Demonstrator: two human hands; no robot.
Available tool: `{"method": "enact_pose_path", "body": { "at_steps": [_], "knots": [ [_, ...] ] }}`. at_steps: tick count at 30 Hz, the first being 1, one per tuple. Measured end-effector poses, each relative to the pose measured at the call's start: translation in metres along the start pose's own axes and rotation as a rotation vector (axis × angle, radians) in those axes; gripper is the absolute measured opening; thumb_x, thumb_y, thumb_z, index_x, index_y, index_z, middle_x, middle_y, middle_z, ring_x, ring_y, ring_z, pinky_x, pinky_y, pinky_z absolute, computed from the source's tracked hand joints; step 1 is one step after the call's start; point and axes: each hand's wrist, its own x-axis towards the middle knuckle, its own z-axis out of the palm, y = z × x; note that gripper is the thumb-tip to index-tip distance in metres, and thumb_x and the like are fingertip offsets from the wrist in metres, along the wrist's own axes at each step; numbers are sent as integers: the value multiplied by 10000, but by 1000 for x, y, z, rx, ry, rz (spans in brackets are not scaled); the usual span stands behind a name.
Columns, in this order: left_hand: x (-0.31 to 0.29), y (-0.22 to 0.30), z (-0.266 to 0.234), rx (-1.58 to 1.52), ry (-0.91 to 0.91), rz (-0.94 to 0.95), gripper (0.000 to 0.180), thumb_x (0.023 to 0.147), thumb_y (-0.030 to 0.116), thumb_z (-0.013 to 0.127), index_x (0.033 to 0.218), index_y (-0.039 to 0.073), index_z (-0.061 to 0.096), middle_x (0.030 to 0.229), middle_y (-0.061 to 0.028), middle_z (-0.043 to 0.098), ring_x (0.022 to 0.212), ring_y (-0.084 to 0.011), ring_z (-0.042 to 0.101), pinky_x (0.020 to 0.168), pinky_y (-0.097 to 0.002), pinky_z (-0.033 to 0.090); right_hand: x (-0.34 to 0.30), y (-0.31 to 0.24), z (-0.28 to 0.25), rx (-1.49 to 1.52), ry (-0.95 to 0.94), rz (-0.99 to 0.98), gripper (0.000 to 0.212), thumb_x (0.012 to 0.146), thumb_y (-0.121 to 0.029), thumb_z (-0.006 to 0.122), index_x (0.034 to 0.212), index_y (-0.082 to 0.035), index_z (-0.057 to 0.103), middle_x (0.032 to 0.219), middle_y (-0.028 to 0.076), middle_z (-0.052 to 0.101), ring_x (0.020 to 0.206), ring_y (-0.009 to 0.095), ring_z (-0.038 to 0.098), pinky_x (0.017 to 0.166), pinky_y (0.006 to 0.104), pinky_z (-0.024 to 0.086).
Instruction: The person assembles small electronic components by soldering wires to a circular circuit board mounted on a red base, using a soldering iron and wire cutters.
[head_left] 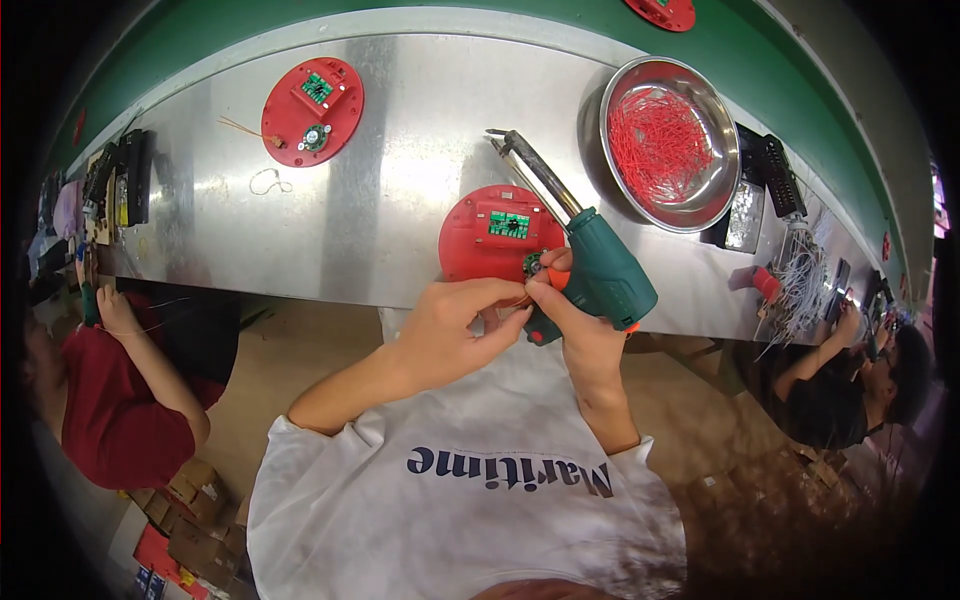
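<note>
A green soldering gun (612, 268) with orange parts and a long metal tip slants up and left over the table, my right hand (588, 335) wrapped round its grip. Just left of it, my left hand (455, 330) is closed in a pinch, its fingertips meeting those of my right hand. What the pinch holds is too small to make out. Behind both hands lies a round red plastic cover (470, 240) with a green circuit board (509, 225). A small round green part (533, 264) shows by my right fingertips, partly covered by them.
Another red cover (345, 115) with boards and thin wires lies far left, near a loose wire loop (270, 182). A steel bowl (607, 140) of red wire pieces stands right, with a white wire bundle (800, 285) beyond. People work at the left (130, 390) and right (840, 390).
</note>
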Motion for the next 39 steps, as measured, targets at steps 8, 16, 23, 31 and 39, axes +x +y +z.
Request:
{"method": "enact_pose_path", "body": {
  "at_steps": [8, 16, 23, 31, 39],
  "knots": [
    [2, -6, 10, 82, 91, 40, 112, 835, 12, 695, 942, -15, 675, 758, -104, 667, 551, -166, 603, 494, -297, 459, 3, 1, -4, 135, 7, 68, 289, 802, 82, 703, 1060, -4, 605, 1044, 91, 632, 868, 128, 647, 776, 276, 540],
    [2, -7, 11, 121, 127, 121, 110, 818, -5, 706, 924, -20, 685, 743, -100, 658, 538, -190, 594, 482, -295, 451, 4, -1, -3, 316, 43, 199, 227, 815, 67, 649, 1019, -8, 586, 1057, 110, 603, 818, 161, 608, 704, 282, 479],
    [0, -3, 11, 149, 93, 65, 139, 837, -37, 681, 974, -24, 704, 802, -106, 714, 605, -134, 646, 526, -236, 474, 3, 1, -4, 358, 37, 211, 225, 825, 73, 641, 1024, -13, 579, 1058, 103, 600, 809, 149, 596, 714, 271, 475],
    [1, -14, 19, 204, 287, 256, 201, 773, -35, 730, 973, -17, 709, 776, -119, 702, 574, -192, 645, 509, -274, 494, 0, 8, -2, 394, 63, 175, 222, 854, 48, 662, 1056, -18, 595, 1094, 89, 619, 846, 126, 618, 734, 252, 496],
    [13, -24, 5, 377, 415, 165, 145, 751, -18, 748, 882, 44, 734, 1273, -130, 574, 1009, -225, 553, 827, -310, 472, -6, -7, -30, 219, 38, 196, 162, 878, -51, 634, 1019, 1, 575, 1089, 127, 587, 861, 200, 639, 688, 279, 474]
  ]
}}
